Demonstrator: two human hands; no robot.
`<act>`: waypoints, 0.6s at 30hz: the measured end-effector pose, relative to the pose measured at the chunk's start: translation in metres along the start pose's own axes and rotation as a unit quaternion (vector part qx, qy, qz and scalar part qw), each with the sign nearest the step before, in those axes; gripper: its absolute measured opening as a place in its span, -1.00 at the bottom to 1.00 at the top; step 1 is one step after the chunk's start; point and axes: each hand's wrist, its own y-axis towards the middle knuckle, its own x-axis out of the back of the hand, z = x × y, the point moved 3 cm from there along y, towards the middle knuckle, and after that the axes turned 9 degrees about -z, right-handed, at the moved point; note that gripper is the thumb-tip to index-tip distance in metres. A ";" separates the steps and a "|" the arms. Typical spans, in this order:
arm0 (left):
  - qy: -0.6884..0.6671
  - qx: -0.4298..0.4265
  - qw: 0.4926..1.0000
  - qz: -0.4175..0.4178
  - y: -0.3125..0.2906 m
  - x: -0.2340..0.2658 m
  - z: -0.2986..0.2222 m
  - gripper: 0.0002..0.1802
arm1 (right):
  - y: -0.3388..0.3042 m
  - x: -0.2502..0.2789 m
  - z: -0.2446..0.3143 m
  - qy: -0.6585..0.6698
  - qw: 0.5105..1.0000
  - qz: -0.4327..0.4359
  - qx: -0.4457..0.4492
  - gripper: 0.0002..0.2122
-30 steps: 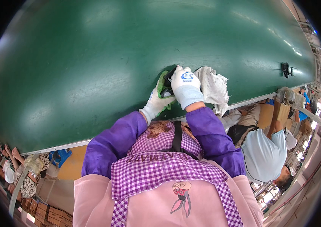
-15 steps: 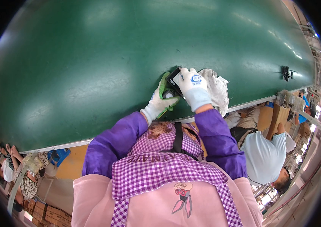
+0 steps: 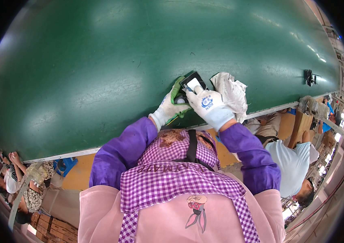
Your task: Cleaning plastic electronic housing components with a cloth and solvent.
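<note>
A black, boxy device (image 3: 201,77) with a pale rectangular face is in my left hand (image 3: 169,106), tilted just above the green table. That hand wears a white glove with a green palm, its fingers curled around the device's left side. Beneath it, against the green palm, a dark part with a greyish round spot shows; its kind is unclear. My right hand (image 3: 206,103), in a white glove with blue print, bends its fingers onto the near edge and pale face. The fingertips partly hide that face. Right of this hand lies a crumpled white cloth (image 3: 232,92).
The green tabletop (image 3: 91,73) stretches far and left, with its metal edge (image 3: 68,154) close to my body. A small black clamp-like object (image 3: 309,77) stands at the right. Seated people, one in a light blue shirt (image 3: 288,164), are beyond the near edge on both sides.
My right hand has slid toward me and down across the device, uncovering more of its pale face. The right forearm has swung outward. My left hand keeps its hold in nearly the same place.
</note>
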 end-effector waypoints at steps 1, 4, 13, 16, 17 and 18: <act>0.001 0.001 1.000 0.000 -0.001 0.001 0.000 0.00 | -0.006 0.000 -0.004 -0.018 0.999 0.026 0.032 -0.79; -0.038 0.034 0.999 0.016 0.000 0.004 -0.005 -0.02 | -0.029 -0.007 -0.024 0.010 0.997 -0.041 0.070 -0.77; -0.013 0.041 0.998 0.050 0.005 0.007 -0.007 -0.06 | -0.016 -0.020 -0.019 0.018 0.989 -0.134 0.053 -0.77; -0.001 0.052 0.997 0.050 0.004 0.008 -0.004 -0.06 | 0.002 -0.011 -0.009 0.014 0.989 -0.140 0.053 -0.75; -0.008 0.072 0.996 0.045 0.002 0.006 -0.010 -0.06 | 0.006 -0.013 -0.011 0.004 0.990 -0.132 0.054 -0.75; -0.015 0.091 0.995 0.039 0.001 0.005 -0.013 -0.06 | 0.007 -0.017 -0.012 -0.006 0.991 -0.124 0.056 -0.75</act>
